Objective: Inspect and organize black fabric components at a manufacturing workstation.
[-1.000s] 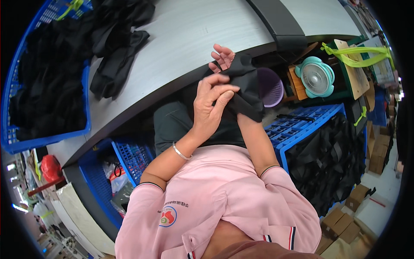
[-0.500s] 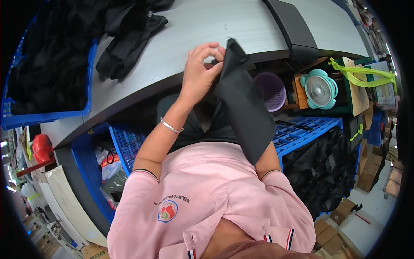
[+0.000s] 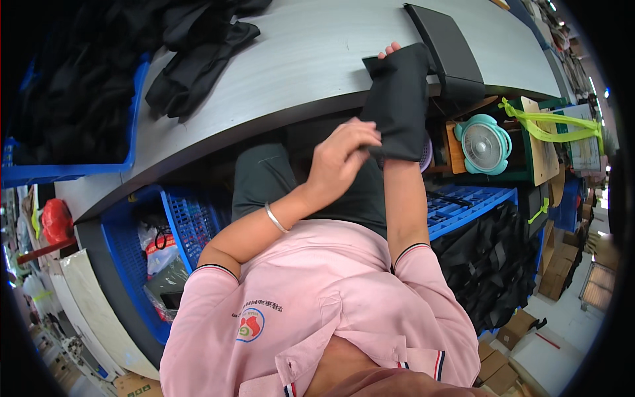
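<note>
1. Two hands: my left hand pinching the cloth's lower edge, and my right hand, only its fingers showing above the cloth.
2. One black cloth held between them.
3. One counter, grey.
4. One flat black device on the counter.
5. One heap of black cloths on the counter.
6. Three blue crates: one on the counter, one lower left, one lower right.
7. One teal fan.
8. One bracelet on my left wrist.
</note>
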`<state>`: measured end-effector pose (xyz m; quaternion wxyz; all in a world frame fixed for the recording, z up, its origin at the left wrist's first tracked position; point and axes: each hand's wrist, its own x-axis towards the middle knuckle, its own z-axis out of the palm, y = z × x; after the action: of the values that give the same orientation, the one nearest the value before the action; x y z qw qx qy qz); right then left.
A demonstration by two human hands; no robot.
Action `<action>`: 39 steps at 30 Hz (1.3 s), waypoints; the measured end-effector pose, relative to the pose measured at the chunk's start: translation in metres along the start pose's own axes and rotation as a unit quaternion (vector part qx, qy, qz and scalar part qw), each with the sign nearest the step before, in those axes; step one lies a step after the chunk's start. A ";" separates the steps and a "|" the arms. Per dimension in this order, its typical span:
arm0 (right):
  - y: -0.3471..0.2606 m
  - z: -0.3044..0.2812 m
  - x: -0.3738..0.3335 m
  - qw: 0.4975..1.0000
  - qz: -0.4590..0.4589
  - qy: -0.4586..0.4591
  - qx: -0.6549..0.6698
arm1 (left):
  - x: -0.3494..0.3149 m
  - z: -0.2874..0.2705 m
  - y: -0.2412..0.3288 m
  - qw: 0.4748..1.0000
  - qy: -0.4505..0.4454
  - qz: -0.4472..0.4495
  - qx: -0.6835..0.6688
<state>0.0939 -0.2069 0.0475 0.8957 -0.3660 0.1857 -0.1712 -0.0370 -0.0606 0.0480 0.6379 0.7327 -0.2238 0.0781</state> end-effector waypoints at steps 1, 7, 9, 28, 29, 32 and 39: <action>0.008 -0.004 -0.007 0.997 -0.061 -0.044 -0.032 | 0.003 -0.005 -0.002 0.982 -0.026 -0.146 -0.116; 0.063 0.001 -0.095 0.970 -0.068 -0.198 -0.122 | 0.082 -0.020 -0.032 0.942 0.233 -0.073 -0.230; 0.054 -0.006 -0.125 0.946 -0.021 -0.225 -0.234 | 0.102 -0.033 -0.048 0.927 0.233 -0.112 -0.271; 0.009 -0.033 -0.109 0.879 -0.165 -0.157 -0.418 | 0.045 -0.029 0.011 0.985 0.170 0.021 -0.023; 0.010 -0.036 -0.107 0.905 -0.087 -0.155 -0.386 | 0.048 -0.035 0.007 0.980 0.197 0.020 -0.009; 0.012 -0.044 -0.110 0.943 0.126 -0.165 -0.260 | 0.055 -0.047 -0.003 0.976 0.219 0.018 -0.011; -0.012 -0.027 -0.138 0.948 0.191 -0.249 -0.055 | 0.057 -0.061 -0.021 0.950 0.162 -0.161 -0.211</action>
<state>-0.0411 -0.1698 0.0675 0.9079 -0.4031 0.0328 0.1103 0.0334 -0.0124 0.0629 0.8098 0.5851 -0.0075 0.0428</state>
